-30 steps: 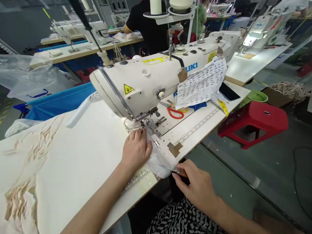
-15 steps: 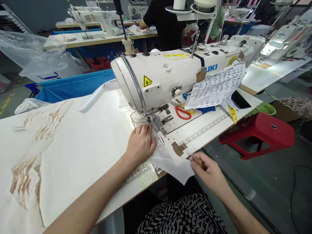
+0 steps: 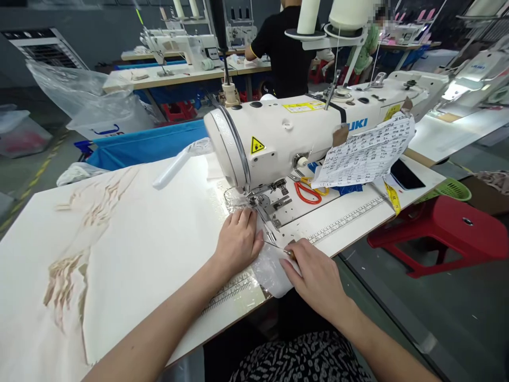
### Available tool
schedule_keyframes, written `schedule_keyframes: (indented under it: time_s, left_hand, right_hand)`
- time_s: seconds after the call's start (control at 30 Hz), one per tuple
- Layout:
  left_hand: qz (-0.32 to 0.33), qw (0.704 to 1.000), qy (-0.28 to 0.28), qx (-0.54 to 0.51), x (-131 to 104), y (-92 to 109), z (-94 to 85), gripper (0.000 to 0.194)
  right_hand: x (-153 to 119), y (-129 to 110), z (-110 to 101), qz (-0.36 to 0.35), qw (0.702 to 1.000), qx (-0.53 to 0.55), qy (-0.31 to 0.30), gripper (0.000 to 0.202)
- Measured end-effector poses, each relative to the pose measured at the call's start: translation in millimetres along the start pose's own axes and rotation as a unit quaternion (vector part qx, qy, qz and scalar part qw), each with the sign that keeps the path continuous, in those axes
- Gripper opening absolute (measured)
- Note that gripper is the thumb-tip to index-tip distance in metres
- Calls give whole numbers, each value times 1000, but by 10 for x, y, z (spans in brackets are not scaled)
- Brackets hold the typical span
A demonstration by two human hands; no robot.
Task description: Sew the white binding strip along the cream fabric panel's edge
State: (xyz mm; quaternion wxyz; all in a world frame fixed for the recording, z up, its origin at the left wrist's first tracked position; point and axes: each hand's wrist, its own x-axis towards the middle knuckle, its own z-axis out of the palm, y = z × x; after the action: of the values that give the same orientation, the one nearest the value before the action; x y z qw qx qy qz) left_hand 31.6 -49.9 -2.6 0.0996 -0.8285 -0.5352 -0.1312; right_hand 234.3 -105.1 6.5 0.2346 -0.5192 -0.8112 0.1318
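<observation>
My left hand [image 3: 237, 240] lies on the table just in front of the presser area of a white sewing machine [image 3: 274, 130], fingers together and pressed down on thin white sheer fabric [image 3: 272, 271]. The fabric spreads from under that hand over the table's front edge. In my right hand [image 3: 318, 273] is an awl [image 3: 291, 254], gripped by its wooden handle. Its thin metal shaft points left, with the tip close to my left thumb and above the fabric. A metal folder guide [image 3: 268, 229] sits right beside my left hand.
Red-handled scissors [image 3: 307, 193] lie under the machine arm, near a handwritten paper sheet [image 3: 366, 151]. A phone [image 3: 406, 174] and yellow tape measure [image 3: 392, 198] rest farther right. Gathered beige fabric [image 3: 66, 286] covers the left side. A red stool [image 3: 441, 228] stands at right. A co-worker [image 3: 290, 53] sits behind.
My right hand has moved left with the awl, bringing its tip to my left hand over the fabric. The loose fabric end has shifted left and bunched. The camera view has turned slightly left.
</observation>
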Motion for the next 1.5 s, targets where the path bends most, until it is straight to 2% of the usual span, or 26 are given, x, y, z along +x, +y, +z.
schedule_keyframes:
  time_s: [0.3, 0.47, 0.53, 0.7, 0.87, 0.93, 1.0, 1.1, 1.17, 1.23, 1.33, 1.43, 1.5]
  left_hand:
    - [-7, 1000, 16, -19, -12, -35, 16, 45]
    - [-2, 999, 21, -41, -9, -79, 18, 42]
    - [-4, 999, 19, -45, -8, -90, 19, 42]
    - [-12, 998, 17, -54, -7, -91, 23, 40]
    - [-14, 998, 16, -60, -4, -89, 31, 40]
    - [-14, 998, 18, -64, 0, -99, 30, 40]
    - [-11, 997, 18, -68, 3, -126, 27, 40]
    - [14, 997, 17, -78, 9, -206, 26, 39]
    - [31, 995, 16, -90, 22, -278, 32, 37]
    - [38, 995, 10, -92, 49, -348, 44, 35]
    - [37, 997, -8, -71, 122, -414, 67, 32]
    - [35, 998, -24, -39, 207, -418, 84, 24]
    - [34, 999, -29, -22, 246, -400, 83, 18]
  right_hand:
    - [102, -126, -81, 6, 996, 80, -41, 5]
    - [56, -88, -166, 24, 984, 141, -108, 23]
    - [14, -45, -160, 13, 989, 113, -99, 27]
    - [23, -42, -121, -60, 998, -17, -24, 35]
    - [144, -105, -120, -154, 986, 57, -16, 36]
    - [179, -106, -113, -139, 982, 121, -39, 37]
    - [202, -109, -114, -89, 975, 192, -68, 35]
    - [225, -158, -140, -27, 954, 270, -127, 31]
    - [251, -228, -164, -19, 936, 316, -154, 30]
    - [298, -322, -177, -36, 922, 360, -138, 30]
    - [390, -477, -163, -89, 912, 398, -55, 27]
    - [456, -605, -131, -131, 899, 418, 14, 25]
    - [465, -648, -114, -134, 890, 434, 40, 25]
